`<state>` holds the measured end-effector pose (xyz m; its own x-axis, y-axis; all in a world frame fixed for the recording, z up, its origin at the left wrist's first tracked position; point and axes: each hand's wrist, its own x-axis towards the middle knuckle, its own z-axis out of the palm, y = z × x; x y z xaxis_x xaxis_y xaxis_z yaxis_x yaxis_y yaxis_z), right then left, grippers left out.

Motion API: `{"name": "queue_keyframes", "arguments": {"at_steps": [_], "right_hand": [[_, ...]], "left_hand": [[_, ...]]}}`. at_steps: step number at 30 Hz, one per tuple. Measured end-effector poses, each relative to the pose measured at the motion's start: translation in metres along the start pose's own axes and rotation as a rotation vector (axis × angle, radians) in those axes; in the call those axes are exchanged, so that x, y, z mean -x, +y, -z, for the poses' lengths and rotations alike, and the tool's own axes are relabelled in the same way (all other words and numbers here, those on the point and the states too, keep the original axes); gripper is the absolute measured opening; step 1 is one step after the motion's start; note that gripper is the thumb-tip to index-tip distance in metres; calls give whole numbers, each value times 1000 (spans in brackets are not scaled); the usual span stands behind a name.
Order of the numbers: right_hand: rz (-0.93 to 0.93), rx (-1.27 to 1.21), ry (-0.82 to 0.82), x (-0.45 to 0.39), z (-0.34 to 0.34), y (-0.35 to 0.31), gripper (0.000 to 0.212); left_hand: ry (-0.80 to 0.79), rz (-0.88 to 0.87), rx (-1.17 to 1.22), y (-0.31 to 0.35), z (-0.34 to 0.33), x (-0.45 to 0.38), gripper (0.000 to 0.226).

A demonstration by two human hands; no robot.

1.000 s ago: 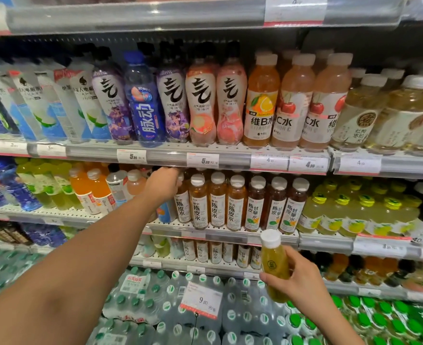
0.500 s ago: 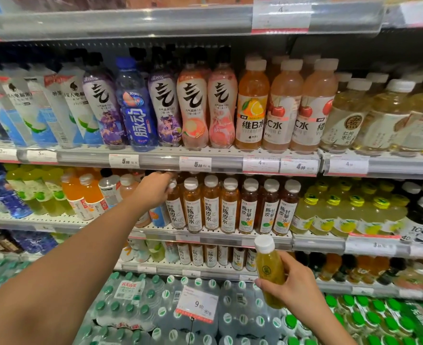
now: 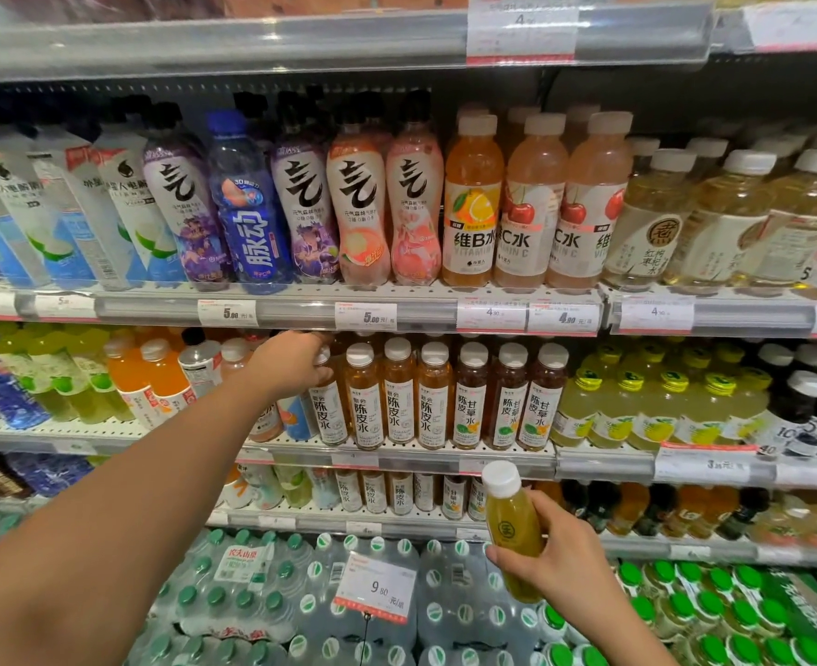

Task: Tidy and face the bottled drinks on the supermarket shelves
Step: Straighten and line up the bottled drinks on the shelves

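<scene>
While the left hand (image 3: 291, 362) reached into the middle shelf (image 3: 396, 456), its fingers were curled over the cap and neck of the leftmost amber bottle (image 3: 327, 411) in a front row of white-capped tea bottles. Three more amber bottles (image 3: 399, 391) stood upright beside it, labels forward, then three darker ones (image 3: 507, 396) touching shoulder to shoulder. The left forearm crossed in front of a peach bottle (image 3: 264, 420) and a blue-labelled one (image 3: 298, 418), hiding much of both.

The right hand (image 3: 560, 564) gripped a small green juice bottle (image 3: 512, 526) around its lower body, held clear of the shelves, tilted slightly left, white cap up; the liquid filled it nearly to the neck.

Left of the reaching hand stood orange drinks (image 3: 154, 377), a clear bottle (image 3: 200, 362) turned label-side away, and yellow-green drinks (image 3: 46, 372). Right of the tea row were yellow lemon drinks (image 3: 637, 406) and dark bottles (image 3: 805, 406).

On the shelf above, a blue bottle (image 3: 248, 209) stood among purple and pink sparkling-water bottles (image 3: 363, 209), followed by orange and cherry vitamin drinks (image 3: 531, 204) and pale tea bottles (image 3: 733, 213). Price tags (image 3: 365, 317) lined the shelf rails. Below, shrink-wrapped water packs (image 3: 262, 593) sat behind a hanging price card (image 3: 377, 588), with green-capped bottles (image 3: 733, 617) to the right.
</scene>
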<state>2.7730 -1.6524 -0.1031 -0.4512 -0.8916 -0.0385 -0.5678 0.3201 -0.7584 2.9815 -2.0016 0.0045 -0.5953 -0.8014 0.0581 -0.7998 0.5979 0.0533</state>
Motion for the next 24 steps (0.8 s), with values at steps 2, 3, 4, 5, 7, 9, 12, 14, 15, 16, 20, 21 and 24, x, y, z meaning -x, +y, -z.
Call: {"name": "queue_keyframes", "arguments": {"at_steps": [2, 3, 4, 5, 7, 9, 12, 14, 15, 16, 20, 21, 24], "right_hand": [[1, -7, -2, 1, 1, 1, 55], [-2, -10, -4, 2, 2, 1, 54], [-4, -12, -5, 2, 2, 1, 53], [-8, -13, -4, 3, 3, 1, 53], [-14, -15, -2, 5, 5, 3, 53], [-19, -21, -1, 6, 5, 3, 55], [-22, -15, 3, 7, 5, 4, 55], [-21, -10, 7, 7, 4, 6, 56], [-19, -10, 10, 8, 4, 8, 56], [-16, -12, 14, 8, 4, 11, 57], [-13, -14, 25, 10, 5, 18, 58], [-12, -15, 28, 10, 5, 18, 58], [-13, -16, 35, 10, 4, 19, 60]], "left_hand": [[-6, 0, -21, 1, -1, 0, 49], [-1, -5, -37, 2, -2, -1, 50], [7, -13, -55, 6, -2, 0, 52], [20, -31, -71, 9, -3, -1, 55], [42, -78, -73, 19, -5, -3, 63], [42, -93, -25, 29, -5, -4, 67], [2, -85, 18, 38, -8, -7, 64], [-13, -70, -6, 41, -11, -8, 60], [-12, -61, -10, 40, -13, -10, 58], [-12, -52, -13, 40, -13, -11, 54], [-20, -12, -22, 37, -13, -15, 46], [-24, -10, -26, 37, -14, -15, 46], [-37, -25, -48, 40, -15, -17, 44]]}}
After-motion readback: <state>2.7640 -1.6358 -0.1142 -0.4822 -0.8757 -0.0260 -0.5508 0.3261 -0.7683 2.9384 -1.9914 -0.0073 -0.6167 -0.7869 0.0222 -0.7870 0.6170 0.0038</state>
